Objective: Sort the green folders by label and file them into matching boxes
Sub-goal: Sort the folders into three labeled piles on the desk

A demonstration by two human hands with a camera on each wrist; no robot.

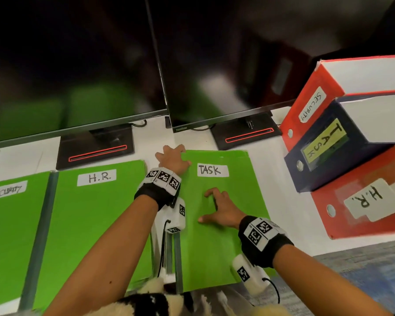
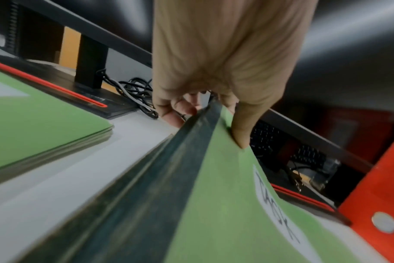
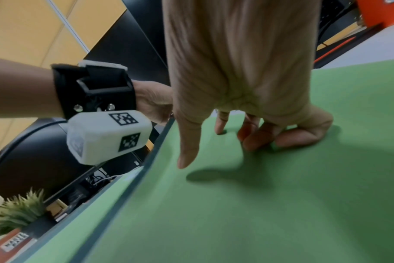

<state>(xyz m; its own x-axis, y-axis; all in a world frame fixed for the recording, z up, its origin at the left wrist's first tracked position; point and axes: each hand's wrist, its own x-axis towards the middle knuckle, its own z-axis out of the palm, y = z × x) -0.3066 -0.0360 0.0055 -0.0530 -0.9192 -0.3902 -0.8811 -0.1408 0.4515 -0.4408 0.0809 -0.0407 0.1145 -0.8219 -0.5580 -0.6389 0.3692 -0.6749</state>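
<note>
Three green folder stacks lie on the white desk: SECURITY (image 1: 9,236) at the left, H.R. (image 1: 96,220) in the middle, TASK (image 1: 214,242) at the right. My left hand (image 1: 171,159) pinches the far left corner of the TASK folder (image 2: 225,204) at its dark spine, thumb on top and fingers beneath, lifting that corner slightly. My right hand (image 1: 217,208) rests on the middle of the TASK folder (image 3: 259,195), thumb and index spread, the other fingers bent under. At the right stand the red SECURITY box (image 1: 310,103), the dark blue TASK box (image 1: 324,147) and the red H.R. box (image 1: 360,201).
Two dark monitors (image 1: 78,65) stand along the back of the desk, their black bases (image 1: 96,147) just behind the folders. Cables (image 2: 135,92) lie behind the left base. The desk's front edge runs close under my forearms.
</note>
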